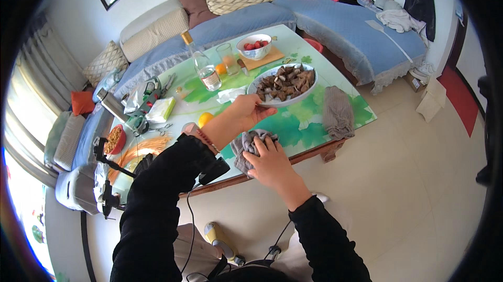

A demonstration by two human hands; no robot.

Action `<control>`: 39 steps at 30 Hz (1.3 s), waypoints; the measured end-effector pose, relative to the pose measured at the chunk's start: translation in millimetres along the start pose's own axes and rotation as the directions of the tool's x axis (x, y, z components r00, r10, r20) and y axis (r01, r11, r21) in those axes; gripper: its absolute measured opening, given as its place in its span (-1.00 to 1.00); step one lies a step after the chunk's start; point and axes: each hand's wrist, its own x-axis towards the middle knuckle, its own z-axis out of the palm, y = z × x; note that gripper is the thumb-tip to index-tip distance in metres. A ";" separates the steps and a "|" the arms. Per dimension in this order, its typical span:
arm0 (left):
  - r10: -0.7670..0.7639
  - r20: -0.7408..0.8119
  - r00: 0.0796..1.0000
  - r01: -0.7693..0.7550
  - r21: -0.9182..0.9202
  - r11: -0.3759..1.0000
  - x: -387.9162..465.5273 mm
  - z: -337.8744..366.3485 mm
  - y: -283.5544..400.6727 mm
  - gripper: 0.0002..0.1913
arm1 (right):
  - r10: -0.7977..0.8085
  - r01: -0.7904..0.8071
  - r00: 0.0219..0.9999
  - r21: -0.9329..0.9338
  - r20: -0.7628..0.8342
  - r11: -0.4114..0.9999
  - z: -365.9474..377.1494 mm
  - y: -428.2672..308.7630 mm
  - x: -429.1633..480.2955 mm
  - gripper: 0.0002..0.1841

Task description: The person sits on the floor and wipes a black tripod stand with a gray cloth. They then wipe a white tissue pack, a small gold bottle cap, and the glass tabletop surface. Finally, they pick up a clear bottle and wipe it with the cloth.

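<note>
My left hand point(247, 113) grips the near rim of a white oval dish point(287, 101) heaped with brown, irregular chunks of food point(289, 79). The dish looks held above the coffee table, though its underside is hidden. My right hand point(269, 162) presses a crumpled grey cloth point(241, 150) at the table's near edge, fingers spread over it. Another grey cloth point(338, 113), folded long, lies at the right end of the table. Below the dish, the green leaf-patterned tabletop point(302, 125) shows.
Behind the dish stand a bowl of red fruit point(255, 47) on a wooden board point(269, 59), a drinking glass point(227, 60) and a clear bottle point(206, 70). Leftward are an orange-yellow fruit point(205, 118), scissors point(163, 129), a steel thermos point(111, 103) and a red bowl point(115, 140). A blue-covered sofa point(243, 22) lies beyond.
</note>
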 end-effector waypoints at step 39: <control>0.896 -0.222 0.384 -0.656 0.618 0.434 -114.9 -147.0 -26.4 -0.25 | 0.057 -0.041 0.973 -0.075 0.222 0.996 -23.6 -16.2 1.2 -0.31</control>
